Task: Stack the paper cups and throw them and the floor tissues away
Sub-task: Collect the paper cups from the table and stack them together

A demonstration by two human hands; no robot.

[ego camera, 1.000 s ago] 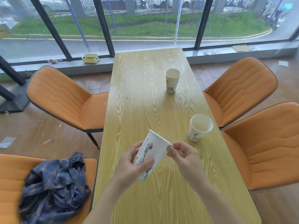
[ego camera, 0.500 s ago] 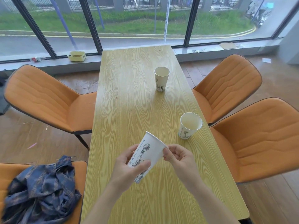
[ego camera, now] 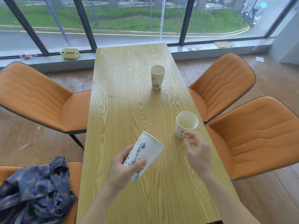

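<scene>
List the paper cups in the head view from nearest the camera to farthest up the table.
Tilted cup held in the left hand → upright cup by the table's right edge, just beyond the right hand → upright cup farther up the table.

We see matt printed paper cups (ego camera: 186, 124), a smooth grained wood table (ego camera: 126, 97), padded leathery chairs (ego camera: 252, 135), crumpled cloth (ego camera: 37, 193).

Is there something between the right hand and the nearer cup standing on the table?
Nothing visible. The right hand is open just in front of the nearer cup, with only bare table around. The left hand holds another cup.
</scene>
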